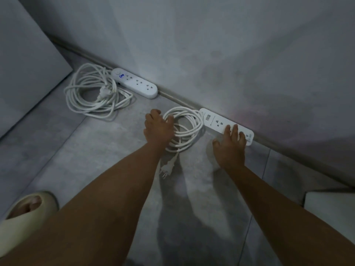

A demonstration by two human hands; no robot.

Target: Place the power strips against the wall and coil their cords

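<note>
Two white power strips lie on the grey floor along the wall's base. The rounded strip point(137, 85) at the left has a blue light, and its cord point(92, 93) lies in a loose coil beside it. The flat rectangular strip point(217, 122) lies at the right. My right hand point(230, 146) rests flat on its near end with spread fingers. Its cord point(184, 127) lies coiled on the floor, the plug point(167, 167) trailing toward me. My left hand point(157, 129) lies on the coil's left side, fingers curled over the loops.
A grey wall point(211, 45) with a baseboard point(172, 97) runs diagonally from upper left to right. A pale panel point(25, 70) leans at the far left. A white object's corner point(332, 204) sits at the right edge. My foot in a cream slipper point(26, 210) is at the lower left.
</note>
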